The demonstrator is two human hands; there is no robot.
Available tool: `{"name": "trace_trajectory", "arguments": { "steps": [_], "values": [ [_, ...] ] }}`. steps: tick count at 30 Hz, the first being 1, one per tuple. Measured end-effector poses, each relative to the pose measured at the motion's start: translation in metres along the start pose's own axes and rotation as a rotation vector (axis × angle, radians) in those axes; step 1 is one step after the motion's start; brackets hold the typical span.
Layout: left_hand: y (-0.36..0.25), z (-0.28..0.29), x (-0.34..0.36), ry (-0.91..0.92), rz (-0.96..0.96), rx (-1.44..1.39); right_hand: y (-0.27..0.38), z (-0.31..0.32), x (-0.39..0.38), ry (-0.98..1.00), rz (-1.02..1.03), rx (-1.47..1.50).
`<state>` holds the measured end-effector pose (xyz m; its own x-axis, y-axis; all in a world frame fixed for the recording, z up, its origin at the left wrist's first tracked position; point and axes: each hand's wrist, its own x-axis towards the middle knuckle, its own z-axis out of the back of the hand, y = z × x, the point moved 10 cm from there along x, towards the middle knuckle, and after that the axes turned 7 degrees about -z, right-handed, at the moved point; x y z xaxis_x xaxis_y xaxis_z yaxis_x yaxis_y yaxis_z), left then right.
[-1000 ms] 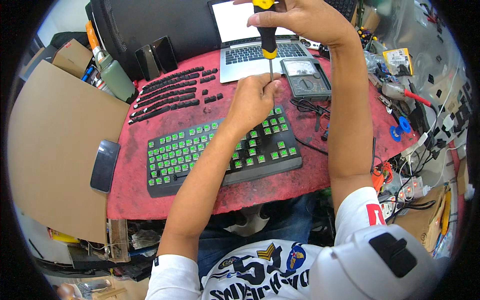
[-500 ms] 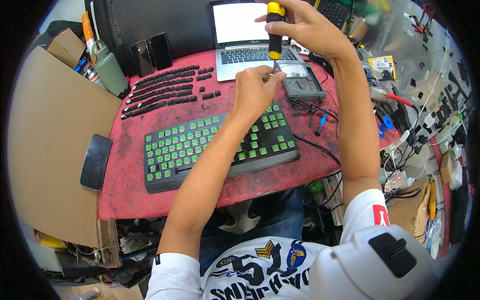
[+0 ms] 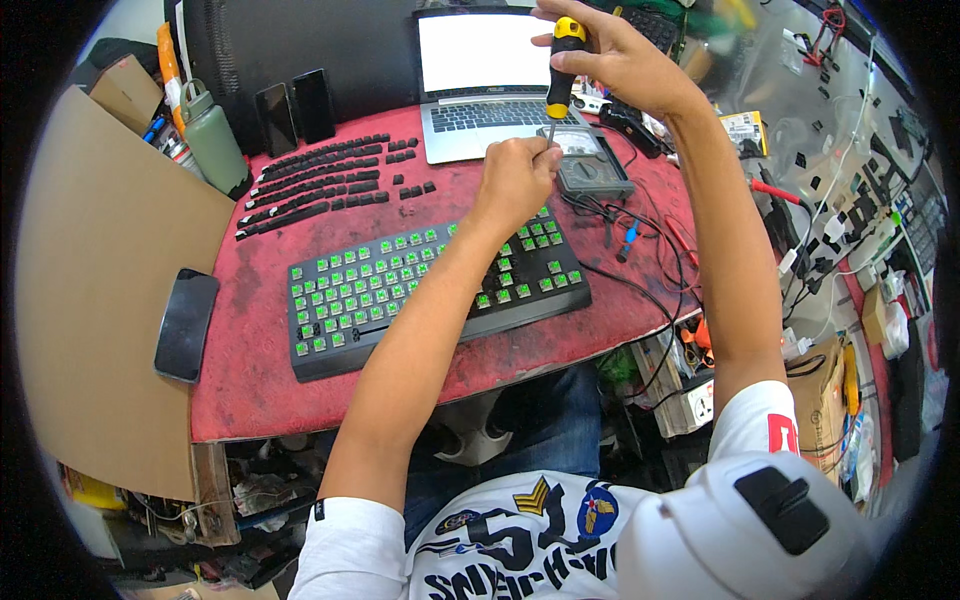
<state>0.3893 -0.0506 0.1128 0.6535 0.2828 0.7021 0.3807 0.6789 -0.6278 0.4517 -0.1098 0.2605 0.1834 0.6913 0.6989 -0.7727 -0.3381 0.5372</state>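
Top centre: right hand [image 3: 610, 60] gripping screwdriver [image 3: 560, 65], tip held in closed left hand [image 3: 515, 175].
Likely seating the bit; next needs alignment over keyboard [image 3: 430, 285].

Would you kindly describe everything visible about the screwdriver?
The screwdriver has a yellow cap, a black grip and a thin metal shaft. It stands nearly upright, tip down, over the laptop's front edge. The right hand grips its handle; the left hand pinches at the shaft's lower end. The tip is hidden.

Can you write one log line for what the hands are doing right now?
right hand: grips screwdriver upright | left hand: pinches its tip | below: keyboard, keycaps off
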Motion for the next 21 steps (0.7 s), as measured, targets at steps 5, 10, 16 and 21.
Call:
{"name": "trace_trajectory", "arguments": {
  "steps": [5,10,16,21],
  "values": [
    [-0.004,0.001,0.002,0.047,-0.054,0.124,0.015,-0.002,-0.004,-0.051,-0.153,-0.595],
    [0.007,0.001,-0.003,0.031,-0.022,0.041,0.016,-0.006,-0.007,-0.024,-0.18,-0.386],
    [0.002,-0.008,0.0,0.047,-0.032,0.054,-0.005,0.004,-0.008,-0.02,-0.074,0.039],
    [0.0,0.001,-0.001,-0.041,-0.106,0.062,0.012,0.0,-0.004,-0.022,-0.196,-0.522]
  ]
}}
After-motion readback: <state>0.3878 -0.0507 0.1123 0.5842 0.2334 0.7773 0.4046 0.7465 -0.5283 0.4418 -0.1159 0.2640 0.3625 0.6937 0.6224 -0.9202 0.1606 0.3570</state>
